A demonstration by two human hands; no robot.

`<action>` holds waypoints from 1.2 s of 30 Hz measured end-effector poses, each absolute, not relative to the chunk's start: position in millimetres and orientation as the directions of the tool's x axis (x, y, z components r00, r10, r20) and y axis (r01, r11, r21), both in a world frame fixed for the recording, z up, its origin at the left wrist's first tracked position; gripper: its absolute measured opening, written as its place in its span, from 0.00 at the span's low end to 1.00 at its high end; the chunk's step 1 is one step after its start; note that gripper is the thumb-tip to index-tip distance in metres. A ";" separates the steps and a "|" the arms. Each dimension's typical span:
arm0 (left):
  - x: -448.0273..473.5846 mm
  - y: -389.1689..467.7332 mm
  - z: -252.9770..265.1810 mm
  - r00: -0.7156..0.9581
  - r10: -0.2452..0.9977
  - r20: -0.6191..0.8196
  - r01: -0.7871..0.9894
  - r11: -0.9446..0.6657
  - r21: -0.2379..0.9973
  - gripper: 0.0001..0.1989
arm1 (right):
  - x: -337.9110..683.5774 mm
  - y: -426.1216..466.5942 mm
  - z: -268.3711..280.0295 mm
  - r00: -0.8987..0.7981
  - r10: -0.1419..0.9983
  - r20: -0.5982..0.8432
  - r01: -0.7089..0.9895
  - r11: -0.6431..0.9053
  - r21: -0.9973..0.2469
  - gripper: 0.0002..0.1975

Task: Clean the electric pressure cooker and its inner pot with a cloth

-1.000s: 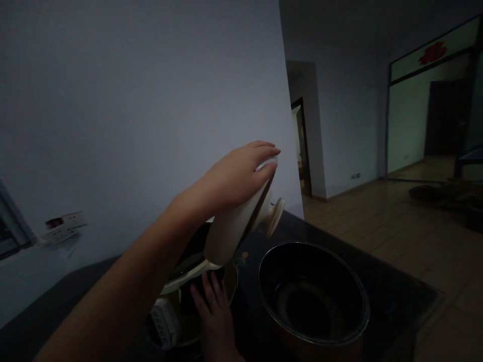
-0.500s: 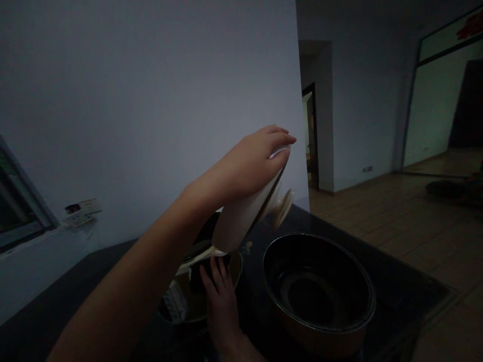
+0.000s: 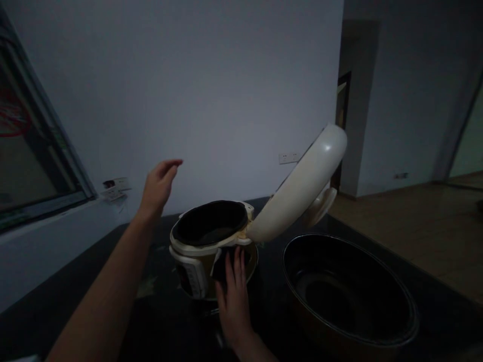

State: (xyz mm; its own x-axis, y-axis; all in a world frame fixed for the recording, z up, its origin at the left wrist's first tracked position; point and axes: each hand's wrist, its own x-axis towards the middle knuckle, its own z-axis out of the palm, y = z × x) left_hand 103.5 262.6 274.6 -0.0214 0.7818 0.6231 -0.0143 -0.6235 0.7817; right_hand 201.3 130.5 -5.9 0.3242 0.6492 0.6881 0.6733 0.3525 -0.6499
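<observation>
A white and gold-brown electric cooker (image 3: 191, 246) stands on the counter, its dark inner pot (image 3: 211, 221) uncovered. Its thick white lid (image 3: 302, 186) is swung up and tilts to the right on the hinge. My left hand (image 3: 158, 183) hangs in the air left of the cooker, fingers bent loosely with nothing visible in them. Against the cooker's near side, below the hinge, my right hand (image 3: 234, 296) presses a dark cloth (image 3: 221, 264) with its fingers laid along it. Part of that cloth is hidden behind the fingers.
A large dark round pot (image 3: 350, 296) stands to the right, close to my right hand. The black counter (image 3: 158, 311) meets the wall behind. A wall socket (image 3: 289, 158) is behind the lid, and a window (image 3: 41, 151) is at the left.
My left hand has let go of the lid and moved left. The lid now stands swung open to the right, uncovering the pot. My right hand stays at the cooker's side; the view has shifted left.
</observation>
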 end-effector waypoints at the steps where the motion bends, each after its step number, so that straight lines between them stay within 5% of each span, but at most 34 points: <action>1: 84.4 282.9 250.6 -0.079 0.854 0.513 -0.030 -0.517 0.856 0.08 | 200.2 132.5 -9.0 0.355 0.649 0.673 0.644 0.352 -0.679 0.34; 6: 45.4 331.1 134.2 -0.034 0.995 0.097 -0.161 -0.102 0.982 0.16 | 203.3 149.7 -24.1 0.542 0.652 0.531 0.418 0.340 -0.843 0.34; 9: 56.4 338.4 97.1 0.116 0.993 -0.004 -0.262 0.034 0.964 0.17 | 206.3 155.3 -25.4 0.589 0.672 0.448 0.311 0.324 -0.894 0.38; 17: 67.6 354.8 86.9 0.249 0.968 0.044 -0.460 0.078 0.884 0.23 | 207.9 154.8 1.3 0.608 0.717 0.341 0.224 0.258 -0.940 0.50; 36: 48.6 346.4 91.4 0.157 0.987 -0.024 -0.450 0.093 0.888 0.15 | 228.8 163.1 39.8 0.545 0.668 0.507 0.348 0.370 -0.861 0.42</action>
State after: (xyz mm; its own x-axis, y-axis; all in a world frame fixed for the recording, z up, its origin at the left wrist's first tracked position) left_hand 48.6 346.4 91.4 0.1575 0.9872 -0.0236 -0.4496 0.0930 0.8884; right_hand 228.8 163.1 39.8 0.5447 0.6678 0.5073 0.3480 0.3704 -0.8612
